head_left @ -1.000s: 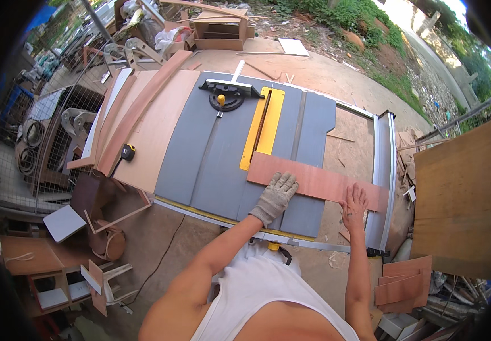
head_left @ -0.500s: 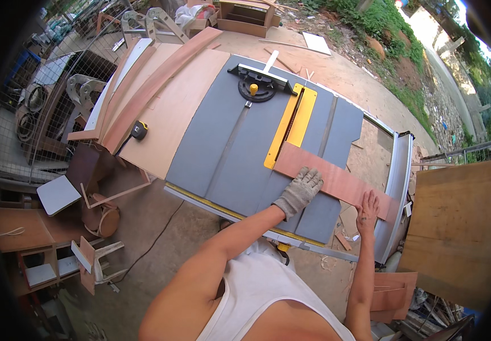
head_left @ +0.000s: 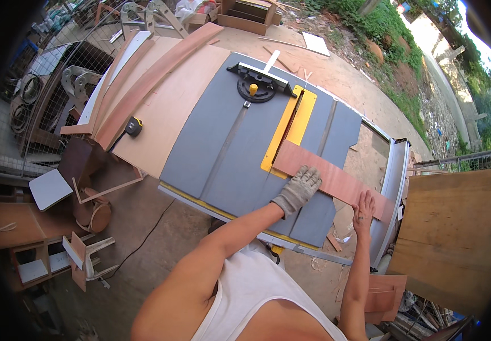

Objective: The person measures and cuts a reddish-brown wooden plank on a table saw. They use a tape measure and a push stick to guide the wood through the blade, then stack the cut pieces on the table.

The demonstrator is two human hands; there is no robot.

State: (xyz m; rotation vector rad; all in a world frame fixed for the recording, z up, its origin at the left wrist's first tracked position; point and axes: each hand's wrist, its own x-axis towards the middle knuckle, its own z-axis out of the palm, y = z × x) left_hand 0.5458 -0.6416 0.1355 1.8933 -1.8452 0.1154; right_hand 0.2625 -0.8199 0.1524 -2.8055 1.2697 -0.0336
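Note:
A flat reddish wooden board (head_left: 336, 176) lies across the grey table saw top (head_left: 211, 165). Its left end covers part of the yellow insert plate (head_left: 299, 119), at the near end of the blade slot. My left hand (head_left: 299, 188), in a grey work glove, rests on the board's near edge with its fingers stretched over the top. Bare and further right, my right hand (head_left: 364, 210) lies on the board near its right end, fingers extended. That end reaches the metal rip fence (head_left: 386, 199). A black miter gauge (head_left: 255, 86) with a yellow knob sits at the far side.
Left of the saw, a pale plywood sheet (head_left: 169, 108) carries long wooden strips (head_left: 154, 85) and a tape measure (head_left: 134, 126). A black cord (head_left: 150, 247) runs along the floor. Wooden furniture pieces (head_left: 24, 227) stand at the left, and a large wooden panel (head_left: 453, 233) at the right.
The view has shifted slightly, so the saw and plywood appear a little further left. Both hands stay on the board in nearly the same places.

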